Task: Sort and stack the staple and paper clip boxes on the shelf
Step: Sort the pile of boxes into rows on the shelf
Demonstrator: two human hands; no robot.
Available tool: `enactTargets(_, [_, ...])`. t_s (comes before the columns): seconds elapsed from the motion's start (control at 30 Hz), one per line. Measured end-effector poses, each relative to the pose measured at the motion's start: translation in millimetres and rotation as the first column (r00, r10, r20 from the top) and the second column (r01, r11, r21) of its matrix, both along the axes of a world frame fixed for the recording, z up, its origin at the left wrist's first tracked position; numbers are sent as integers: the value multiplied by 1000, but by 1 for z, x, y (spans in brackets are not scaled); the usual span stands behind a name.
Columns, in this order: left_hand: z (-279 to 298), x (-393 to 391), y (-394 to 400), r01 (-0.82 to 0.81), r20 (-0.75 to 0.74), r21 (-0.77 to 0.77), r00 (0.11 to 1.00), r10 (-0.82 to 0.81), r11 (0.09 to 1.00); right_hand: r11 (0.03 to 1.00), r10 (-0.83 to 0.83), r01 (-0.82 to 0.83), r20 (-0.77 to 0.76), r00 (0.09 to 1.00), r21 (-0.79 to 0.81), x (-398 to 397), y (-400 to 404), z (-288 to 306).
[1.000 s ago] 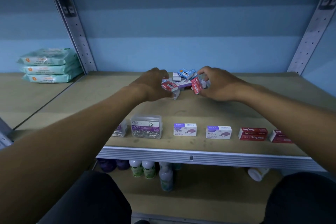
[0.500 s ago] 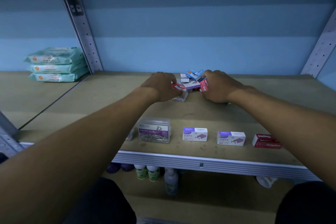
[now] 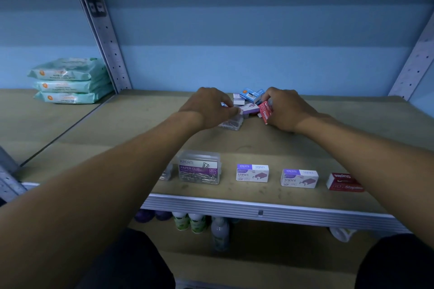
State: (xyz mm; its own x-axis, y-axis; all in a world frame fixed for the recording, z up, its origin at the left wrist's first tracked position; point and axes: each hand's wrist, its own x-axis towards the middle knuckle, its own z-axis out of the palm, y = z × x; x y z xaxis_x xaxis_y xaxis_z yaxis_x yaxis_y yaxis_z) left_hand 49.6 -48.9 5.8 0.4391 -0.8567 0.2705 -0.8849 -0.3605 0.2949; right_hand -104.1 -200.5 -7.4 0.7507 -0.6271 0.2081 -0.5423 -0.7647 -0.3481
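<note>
head view | our left hand curled, pinching purple staple box atop pile at shelf rear | our right hand grips tilted red staple box beside it

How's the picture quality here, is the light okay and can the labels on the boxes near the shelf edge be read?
Head view: dim, bluish light, no glare; the clear plastic paper clip box and white-and-purple staples box labels read clearly; wide-angle lens bends the grey metal shelf uprights; the left hand and right hand look slightly soft.
</note>
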Motion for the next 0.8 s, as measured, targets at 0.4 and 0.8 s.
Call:
enactTargets(0.4, [34, -19, 4, -100, 138, 280, 988, 64, 955, 987, 156, -158, -109, 982, -9, -33, 14, 32])
enactTargets(0.8, [30, -36, 8, -105, 180, 452, 983, 25, 886, 965, 257, -261, -120, 959, -13, -52, 37, 36])
